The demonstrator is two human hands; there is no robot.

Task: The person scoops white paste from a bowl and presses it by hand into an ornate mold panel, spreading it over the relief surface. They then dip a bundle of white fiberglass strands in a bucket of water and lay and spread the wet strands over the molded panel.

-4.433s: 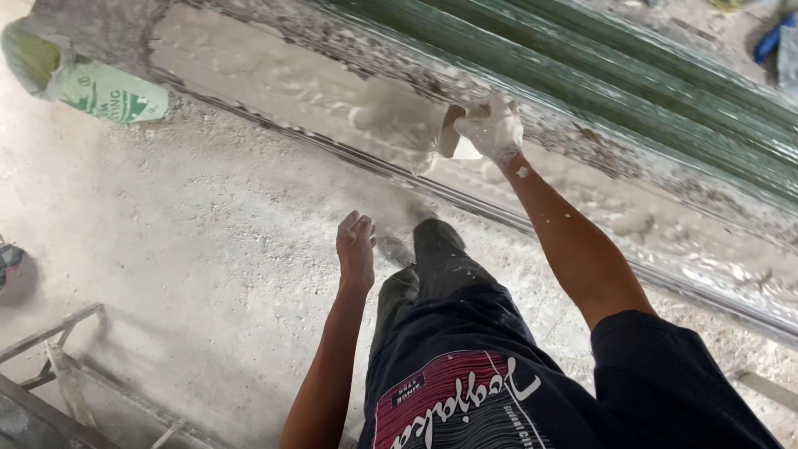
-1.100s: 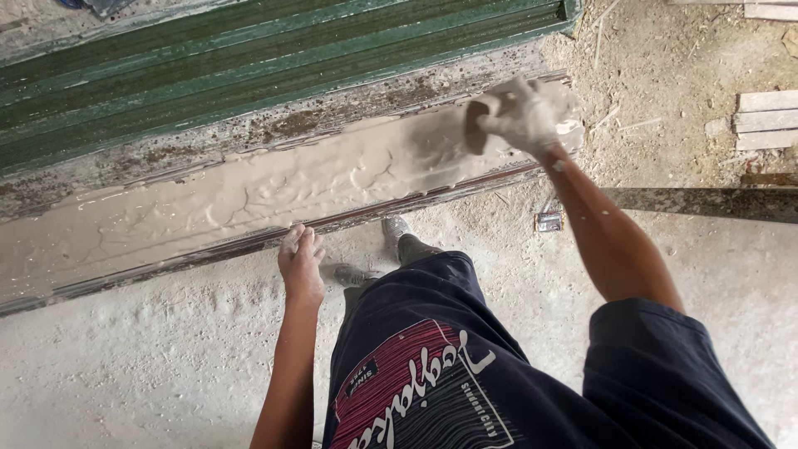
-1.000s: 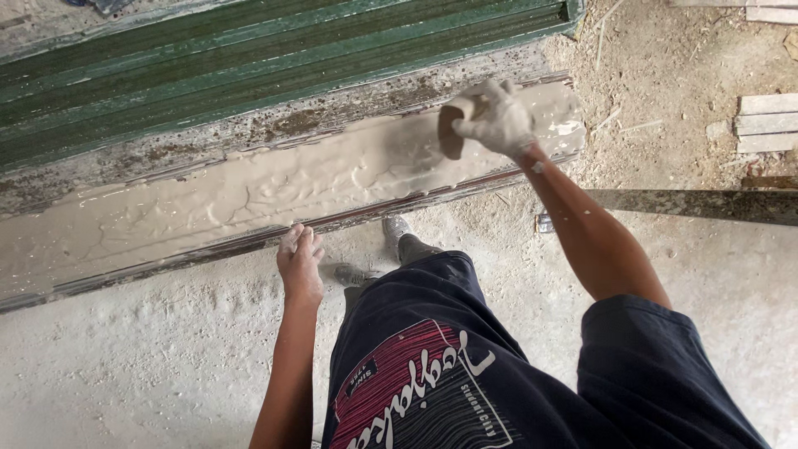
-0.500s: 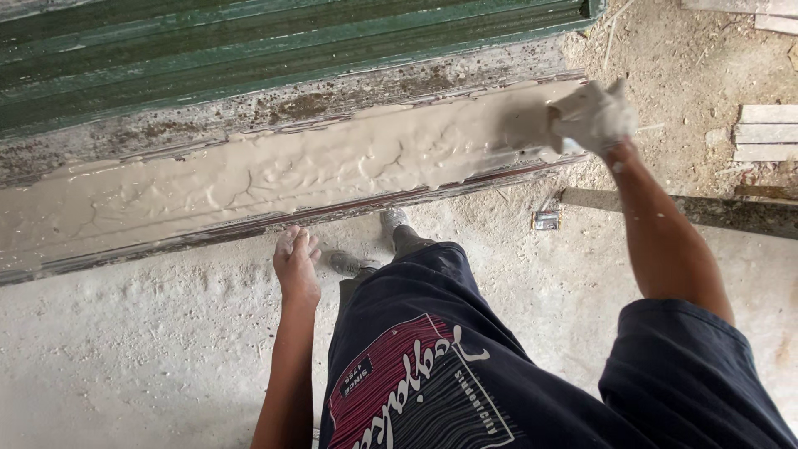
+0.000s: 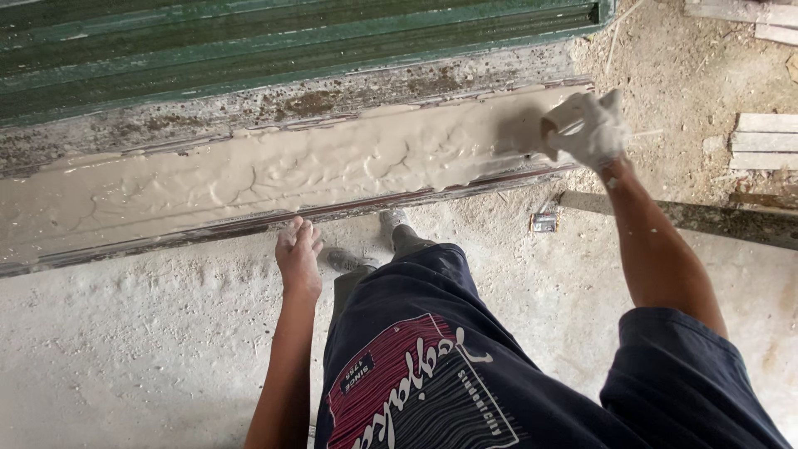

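A band of wet beige mortar (image 5: pixel 249 179) runs from the left edge of the view toward the upper right, filling a shallow channel along the foot of a green metal shutter (image 5: pixel 249 41). Its surface is ridged and uneven over most of its length. A thin metal strip (image 5: pixel 166 237) borders the mortar on the near side, and a rough, stained ledge (image 5: pixel 249 112) lies between the mortar and the shutter.

On the dusty concrete floor (image 5: pixel 108 349) below the strip, the left hand (image 5: pixel 299 249) is bare and rests with its fingers loosely spread, the fingertips touching the metal strip; it holds nothing. Just right of it, two dusty shoes (image 5: pixel 366 245) stand on the floor close to the strip, under dark trousers and a dark printed shirt (image 5: pixel 416 382).

Further right, a small rectangular packet (image 5: pixel 544 222) lies on the floor near the end of the strip. Above it, the right hand (image 5: pixel 586 129), in a white glove smeared with mortar, is closed around a small tool (image 5: pixel 555 133) that is mostly hidden by the glove, pressed at the right end of the mortar band. A dark plank (image 5: pixel 698 218) lies behind the forearm, and pale wooden boards (image 5: pixel 765 141) sit on the sandy ground at the far right.
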